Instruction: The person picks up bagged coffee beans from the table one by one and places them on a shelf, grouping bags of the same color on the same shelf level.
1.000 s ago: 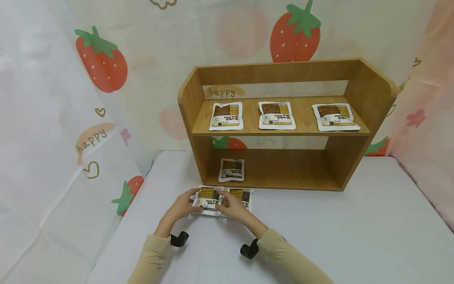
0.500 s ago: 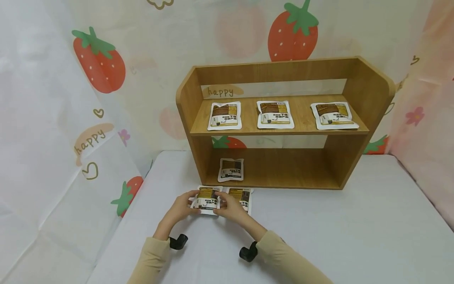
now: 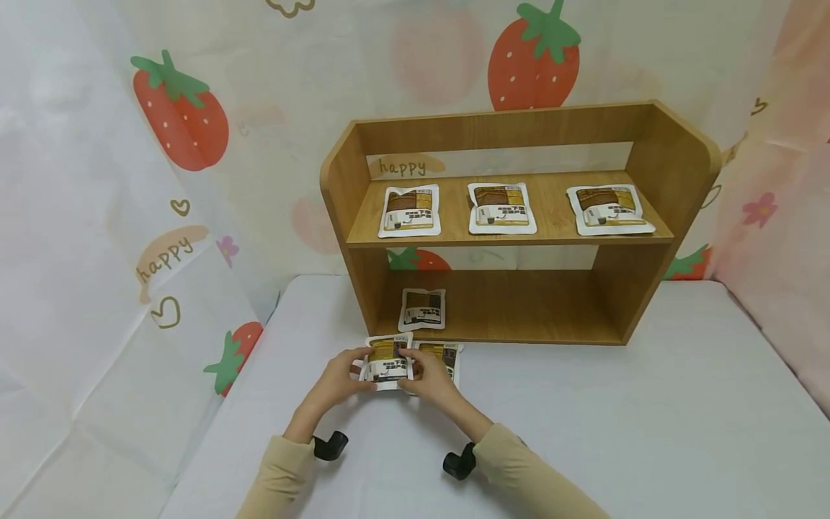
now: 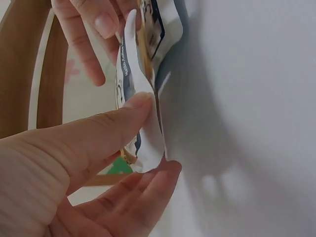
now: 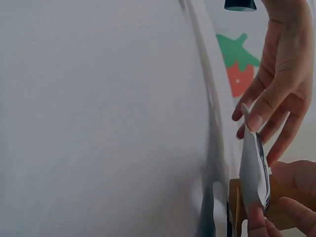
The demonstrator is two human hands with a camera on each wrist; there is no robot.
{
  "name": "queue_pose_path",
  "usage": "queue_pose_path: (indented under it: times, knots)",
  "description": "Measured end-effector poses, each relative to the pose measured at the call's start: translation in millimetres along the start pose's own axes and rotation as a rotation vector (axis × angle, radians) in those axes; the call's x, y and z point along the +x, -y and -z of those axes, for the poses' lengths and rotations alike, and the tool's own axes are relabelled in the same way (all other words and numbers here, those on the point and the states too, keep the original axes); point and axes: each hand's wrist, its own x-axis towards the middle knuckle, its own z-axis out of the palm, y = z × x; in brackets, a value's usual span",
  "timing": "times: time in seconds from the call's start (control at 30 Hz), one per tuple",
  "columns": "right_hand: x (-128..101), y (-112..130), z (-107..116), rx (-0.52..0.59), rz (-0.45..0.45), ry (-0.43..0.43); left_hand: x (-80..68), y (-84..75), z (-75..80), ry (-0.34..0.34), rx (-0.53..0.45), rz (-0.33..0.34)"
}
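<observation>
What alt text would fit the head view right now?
Both hands, left hand and right hand, hold a snack packet above the white table, before a wooden shelf. Another packet lies beside it; four sit on the shelf.

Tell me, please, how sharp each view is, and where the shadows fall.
Head view: even soft light, sharp; shelf edges bow slightly from lens distortion. Left wrist view: the left hand is very near and soft, and the packet throws a grey shadow on the white table. Right wrist view: the table looks blurred, with a dark shadow band beside the packet.
</observation>
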Motion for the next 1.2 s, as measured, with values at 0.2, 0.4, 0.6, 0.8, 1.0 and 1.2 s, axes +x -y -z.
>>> queue_pose_path:
  times: [0.2,0.4,0.6,0.8,1.0,1.2]
  knots:
    - [-4.1,-5.4,7.8,0.009,0.021,-0.042,2.0,-7.6,-7.2,-0.019,-0.006,-0.047]
    - [-8.8,-9.3,18.1,0.012,0.013,-0.060,3.4,-15.7,-13.6,-0.026,-0.025,-0.083]
    - [-13.4,-13.1,28.5,-0.011,-0.002,-0.067,7.0,-23.1,-21.4,-0.037,-0.035,-0.124]
    - [-19.0,-20.9,40.5,-0.034,-0.016,-0.100,10.2,-32.7,-31.1,-0.007,-0.055,-0.123]
    - [-25.9,-25.1,52.7,-0.053,-0.035,-0.119,12.9,-41.9,-37.8,0.016,-0.053,-0.173]
    - [-32.2,-29.8,64.2,-0.049,-0.038,-0.141,15.5,-49.2,-45.8,0.017,-0.090,-0.236]
